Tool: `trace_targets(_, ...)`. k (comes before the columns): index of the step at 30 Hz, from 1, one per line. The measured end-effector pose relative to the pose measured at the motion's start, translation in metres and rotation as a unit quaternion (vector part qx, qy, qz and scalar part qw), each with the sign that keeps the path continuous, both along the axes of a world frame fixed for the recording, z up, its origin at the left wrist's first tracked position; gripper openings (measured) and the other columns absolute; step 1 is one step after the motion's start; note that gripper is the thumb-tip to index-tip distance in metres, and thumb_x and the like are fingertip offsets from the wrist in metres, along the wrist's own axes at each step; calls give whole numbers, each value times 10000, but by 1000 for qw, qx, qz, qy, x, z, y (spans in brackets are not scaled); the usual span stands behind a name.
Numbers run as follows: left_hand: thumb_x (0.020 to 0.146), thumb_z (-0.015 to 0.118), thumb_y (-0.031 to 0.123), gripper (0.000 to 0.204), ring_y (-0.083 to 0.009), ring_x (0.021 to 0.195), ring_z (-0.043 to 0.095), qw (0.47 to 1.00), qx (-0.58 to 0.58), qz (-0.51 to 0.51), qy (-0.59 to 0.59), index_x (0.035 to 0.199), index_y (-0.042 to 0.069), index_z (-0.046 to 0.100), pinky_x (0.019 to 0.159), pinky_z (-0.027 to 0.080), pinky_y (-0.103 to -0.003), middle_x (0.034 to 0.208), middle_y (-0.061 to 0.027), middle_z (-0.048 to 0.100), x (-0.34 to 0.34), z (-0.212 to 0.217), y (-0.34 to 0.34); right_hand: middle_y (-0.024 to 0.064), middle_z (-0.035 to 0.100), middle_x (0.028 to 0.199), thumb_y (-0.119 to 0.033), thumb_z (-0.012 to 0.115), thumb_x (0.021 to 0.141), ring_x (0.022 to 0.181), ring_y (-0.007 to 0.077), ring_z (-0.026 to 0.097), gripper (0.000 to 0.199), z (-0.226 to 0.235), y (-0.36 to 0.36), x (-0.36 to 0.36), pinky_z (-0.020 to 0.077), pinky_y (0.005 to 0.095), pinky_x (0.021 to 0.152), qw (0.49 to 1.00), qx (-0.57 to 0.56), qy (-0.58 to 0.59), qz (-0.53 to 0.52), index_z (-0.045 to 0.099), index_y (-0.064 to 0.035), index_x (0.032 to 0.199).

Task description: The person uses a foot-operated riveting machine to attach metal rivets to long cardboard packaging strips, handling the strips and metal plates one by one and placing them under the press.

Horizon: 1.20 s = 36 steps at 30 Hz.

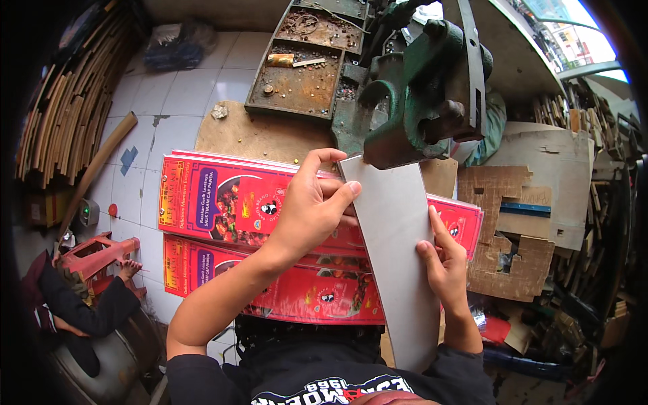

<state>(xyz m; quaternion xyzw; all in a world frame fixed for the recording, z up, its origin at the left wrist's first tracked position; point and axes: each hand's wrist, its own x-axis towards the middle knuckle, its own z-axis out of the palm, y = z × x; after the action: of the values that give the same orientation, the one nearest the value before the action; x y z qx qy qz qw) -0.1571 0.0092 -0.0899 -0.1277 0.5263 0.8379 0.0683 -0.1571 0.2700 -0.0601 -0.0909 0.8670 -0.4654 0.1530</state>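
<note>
A long board [398, 263], plain grey-white on its upper side, slants from my lap up to a green cast-metal machine [405, 94]. Its far end lies at the foot of the machine's head; whether they touch I cannot tell. My left hand [314, 202] pinches the board's far left corner between thumb and fingers. Along its right edge, my right hand [444, 266] grips with the thumb on top and some fingers hidden. Beneath the board lie red printed boards in two overlapping piles, an upper pile [260, 206] and a lower pile [283, 293] nearer my body.
A rusty compartment tray [290, 84] with small bits stands left of the machine. Cut cardboard pieces [482, 253] lie to the right. Upright strips [74, 101] line the left wall. At lower left, another person's dark sleeve [104, 310] reaches toward a red stool [88, 260].
</note>
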Motion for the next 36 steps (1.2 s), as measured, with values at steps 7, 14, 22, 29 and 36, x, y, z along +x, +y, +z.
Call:
trace_targets(7, 983, 586, 71, 457, -205, 796, 727, 1000, 25, 5, 7, 1352, -21, 334, 648, 625, -312, 920, -176, 720, 0, 2, 3, 150, 638, 1286, -2, 624, 948, 997, 87, 586, 582, 3, 0, 1, 484, 218, 835, 1000, -15, 2, 6, 414, 11, 1490)
trace_targets(14, 977, 595, 68, 445, -211, 810, 727, 1000, 13, 2, 15, 1354, -31, 379, 650, 629, -319, 981, -183, 716, 5, -2, 1, 141, 640, 1261, -44, 613, 970, 1051, 141, 622, 529, 9, -2, 5, 503, 273, 901, 991, -107, -84, -10, 442, 6, 1468)
trace_targets(22, 983, 598, 67, 368, -222, 922, 718, 987, 140, 24, 70, 1305, 66, 419, 699, 647, -360, 1044, -172, 702, 71, 11, -23, 204, 509, 1404, -434, 743, 805, 1345, 287, 454, 873, 2, 53, 59, 329, 423, 1119, 827, -356, -390, 192, 410, 55, 1447)
trace_targets(29, 982, 588, 17, 376, -233, 1080, 673, 969, 113, 18, 219, 1317, 89, 433, 923, 590, -394, 1187, -181, 664, 89, 22, -14, 233, 302, 1563, -326, 772, 713, 1439, 368, 330, 935, 57, 51, 69, 257, 469, 1165, 882, -185, -299, 313, 385, 32, 1485)
trace_targets(36, 894, 732, 116, 502, -243, 1265, 577, 931, 90, 3, 355, 1334, 33, 505, 1056, 523, -362, 1316, -156, 603, 80, 19, -16, 149, 426, 1480, -295, 829, 563, 1227, 384, 416, 651, 93, 32, 91, 348, 531, 995, 790, 343, 455, 228, 705, -378, 1197)
